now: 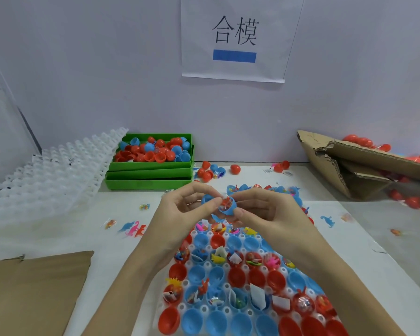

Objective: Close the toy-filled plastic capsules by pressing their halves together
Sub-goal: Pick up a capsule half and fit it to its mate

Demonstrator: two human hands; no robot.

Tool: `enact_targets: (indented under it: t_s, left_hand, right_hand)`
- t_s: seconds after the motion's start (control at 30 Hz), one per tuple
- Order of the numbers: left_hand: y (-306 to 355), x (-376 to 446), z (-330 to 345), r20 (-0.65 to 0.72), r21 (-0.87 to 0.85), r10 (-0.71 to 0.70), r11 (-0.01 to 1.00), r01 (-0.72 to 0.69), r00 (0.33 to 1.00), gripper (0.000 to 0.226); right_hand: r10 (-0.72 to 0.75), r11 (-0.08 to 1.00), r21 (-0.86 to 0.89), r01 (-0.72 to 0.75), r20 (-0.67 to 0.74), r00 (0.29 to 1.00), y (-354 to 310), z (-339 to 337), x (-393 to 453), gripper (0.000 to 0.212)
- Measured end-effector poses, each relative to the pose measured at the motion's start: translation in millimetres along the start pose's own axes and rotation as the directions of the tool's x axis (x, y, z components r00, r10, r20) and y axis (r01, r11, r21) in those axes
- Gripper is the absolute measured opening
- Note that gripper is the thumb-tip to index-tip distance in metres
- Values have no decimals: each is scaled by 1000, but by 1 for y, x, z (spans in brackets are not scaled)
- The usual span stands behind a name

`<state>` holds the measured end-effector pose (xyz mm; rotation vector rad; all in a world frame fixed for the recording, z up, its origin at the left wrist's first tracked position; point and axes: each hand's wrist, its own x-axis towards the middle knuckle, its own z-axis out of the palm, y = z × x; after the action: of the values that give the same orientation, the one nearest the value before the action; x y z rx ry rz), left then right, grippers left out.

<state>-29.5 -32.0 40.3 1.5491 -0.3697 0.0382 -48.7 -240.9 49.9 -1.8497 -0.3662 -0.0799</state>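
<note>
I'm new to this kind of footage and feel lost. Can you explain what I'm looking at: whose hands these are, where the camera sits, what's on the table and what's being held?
There is no machine here. One camera, worn on a person's head, looks forward and down at their two bare hands. The left hand pinches a blue capsule half; the right hand holds the other blue half, with a small toy inside. The halves are not yet pressed together. Below the hands lies a white tray of red and blue capsule halves, many holding toys. Behind it stand stacked green boxes of capsule halves, with empty white trays to their left, a torn cardboard box at right, and loose toy dinosaurs.
</note>
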Motion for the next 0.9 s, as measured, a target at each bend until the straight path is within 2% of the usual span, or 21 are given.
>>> enact_targets:
  t_s: [0.07,0.2,0.37,0.5,0.6,0.7,0.9]
  left_hand:
    - [0,-1,1,7,63,27,998,-27,1000,19]
    - [-2,-2,3,92,84,54,995,-62,994,26]
    - [-4,-2,4,57,115,143,982,-149,988,46]
    - [-6,-2,5,70,139,155,977,-164,985,39]
    - [-5,-2,4,29,159,189,969,-191,982,37]
    - [-2,-3,1,2,181,219,959,-216,976,37]
    - [0,-3,0,-6,108,205,973,-203,979,37]
  right_hand:
    - [10,1000,-16,-11,-23,1000,3,1,0,21]
    - [-36,997,-75,33,-30,999,4,-4,0,21]
    - [-70,990,-131,59,-83,994,3,-3,0,22]
    - [-122,972,-214,97,-107,987,1,0,-1,25]
    - [-179,958,-244,148,-109,978,-1,2,-3,27]
    - [-217,953,-236,191,-89,972,-4,3,-4,30]
    - [-265,948,-198,250,-51,963,-7,1,-5,30]
